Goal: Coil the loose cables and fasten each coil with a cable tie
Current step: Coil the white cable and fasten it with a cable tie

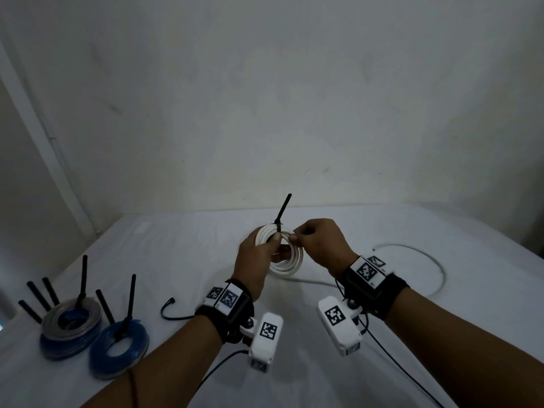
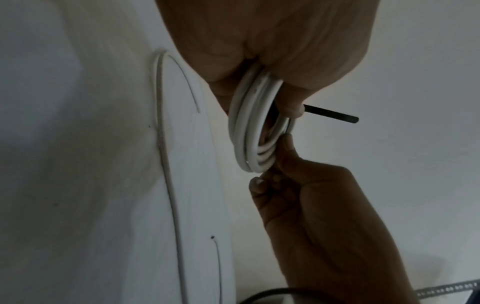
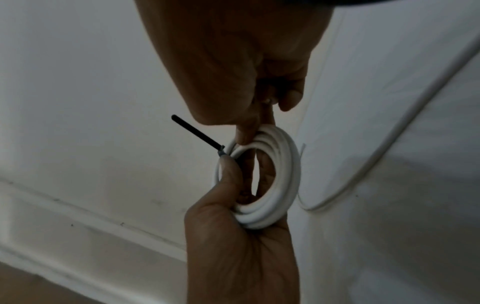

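A white cable coil [image 1: 287,262] is held upright above the table. My left hand [image 1: 275,244] grips its left side, thumb on the front and fingers through the ring. A black cable tie [image 1: 283,210] wraps the coil's top, its tail pointing up. My right hand [image 1: 294,237] pinches the top strands just right of the tie. In the left wrist view the coil [image 2: 249,131] shows edge-on with the tie tail [image 2: 330,115] jutting right. The right wrist view has the fingertips [image 3: 245,131] on the coil [image 3: 283,174] beside the tie [image 3: 194,131].
The coil's loose white tail [image 1: 438,269] loops across the table [image 1: 182,254] to the right. Two tied coils, a grey-blue one [image 1: 70,322] and a blue one [image 1: 117,348], lie at the front left with several spare black ties [image 1: 38,294]. A thin black cable [image 1: 169,309] lies nearby.
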